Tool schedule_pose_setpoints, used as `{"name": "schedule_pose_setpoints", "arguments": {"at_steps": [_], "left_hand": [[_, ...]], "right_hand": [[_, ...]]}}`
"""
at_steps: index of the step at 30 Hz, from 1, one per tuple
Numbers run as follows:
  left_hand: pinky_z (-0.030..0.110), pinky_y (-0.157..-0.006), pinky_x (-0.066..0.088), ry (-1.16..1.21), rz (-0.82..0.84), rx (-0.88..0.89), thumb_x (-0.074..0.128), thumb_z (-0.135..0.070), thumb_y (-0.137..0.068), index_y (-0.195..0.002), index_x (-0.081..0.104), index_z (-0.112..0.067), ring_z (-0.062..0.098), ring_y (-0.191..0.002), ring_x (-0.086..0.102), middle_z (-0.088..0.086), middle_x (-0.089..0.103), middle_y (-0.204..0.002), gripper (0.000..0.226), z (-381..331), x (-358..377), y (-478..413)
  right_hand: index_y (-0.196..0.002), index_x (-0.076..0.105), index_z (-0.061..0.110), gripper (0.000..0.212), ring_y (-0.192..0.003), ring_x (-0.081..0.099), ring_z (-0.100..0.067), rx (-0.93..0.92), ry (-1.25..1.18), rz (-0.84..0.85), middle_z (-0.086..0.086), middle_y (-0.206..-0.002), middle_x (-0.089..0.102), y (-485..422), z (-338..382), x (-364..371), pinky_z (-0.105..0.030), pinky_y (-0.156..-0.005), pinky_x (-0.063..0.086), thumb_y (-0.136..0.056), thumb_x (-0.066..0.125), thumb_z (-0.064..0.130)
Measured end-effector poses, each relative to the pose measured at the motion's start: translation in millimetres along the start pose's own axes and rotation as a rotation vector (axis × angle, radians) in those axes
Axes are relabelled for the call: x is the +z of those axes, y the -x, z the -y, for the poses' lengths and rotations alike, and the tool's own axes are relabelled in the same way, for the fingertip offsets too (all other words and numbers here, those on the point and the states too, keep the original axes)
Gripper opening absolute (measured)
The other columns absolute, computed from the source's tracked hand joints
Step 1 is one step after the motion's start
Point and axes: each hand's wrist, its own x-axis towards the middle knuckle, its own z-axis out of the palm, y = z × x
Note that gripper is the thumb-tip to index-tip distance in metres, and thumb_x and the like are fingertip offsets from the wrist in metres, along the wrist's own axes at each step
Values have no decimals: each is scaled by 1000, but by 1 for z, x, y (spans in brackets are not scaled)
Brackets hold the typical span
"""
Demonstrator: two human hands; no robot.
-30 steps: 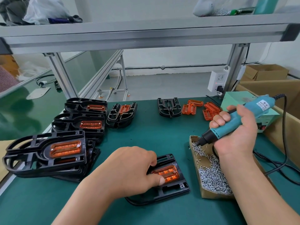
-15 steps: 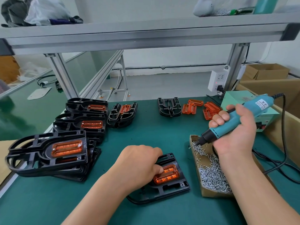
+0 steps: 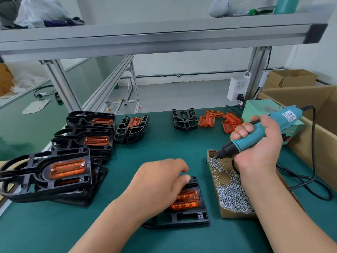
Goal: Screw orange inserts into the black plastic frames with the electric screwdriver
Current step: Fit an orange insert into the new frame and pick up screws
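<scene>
A black plastic frame lies on the green mat near the front, with an orange insert seated in it. My left hand lies over the frame's left part, fingers curled, thumb at its far edge, gripping it. My right hand grips the teal electric screwdriver, tilted down to the left. The screwdriver's bit tip touches the screws in a cardboard screw box right of the frame.
Stacks of frames with inserts fill the left side. A bare black frame and loose orange inserts lie at the back. A teal power unit, the tool's cord and large cartons are at right.
My left hand has turned the frame clockwise and slid its thumb off the insert toward the frame's far edge. The screwdriver has dipped slightly into the screws.
</scene>
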Motion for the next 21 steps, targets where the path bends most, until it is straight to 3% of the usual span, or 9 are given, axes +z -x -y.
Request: {"name": "schedule_pose_setpoints", "arguments": {"at_steps": [4,8,12,18,21], "left_hand": [[39,-86,52,28,-30,123,42,-49,-105,-112,63,-33,12,-101,63,-10,66,-105,27,-34,9,-4],[38,-66,43,-29,16,184,41,-44,-108,-92,52,-23,26,-91,61,-3,57,-89,28,-67,21,-11],[36,-57,29,-120,119,129,47,-37,-106,-88,48,-23,38,-83,64,7,65,-88,23,-87,28,-20],[32,-52,21,-83,133,20,55,-26,-100,-73,37,-22,40,-76,61,9,61,-81,32,-90,44,-30],[35,-57,29,-35,115,0,54,-25,-98,-83,54,-21,39,-73,53,9,65,-85,16,-90,47,-29]], "right_hand": [[-88,55,16,17,-59,43,-14,-13,-40,-65,2,-71,44,-2,1,-2,-26,-58,42,-100,58,27],[-88,54,17,17,-59,44,-13,-31,-47,-113,3,-71,45,-4,1,-3,-26,-58,43,-101,59,28],[-89,54,17,17,-59,44,-13,-35,-44,-135,3,-71,46,-4,3,-5,-26,-58,43,-100,59,28],[-87,55,16,18,-58,44,-14,-22,-31,-106,2,-70,46,-4,-2,-3,-26,-58,42,-101,59,27],[-87,56,17,18,-59,43,-14,-16,-26,-92,2,-71,46,-3,-2,-4,-26,-59,42,-101,59,27]]}}
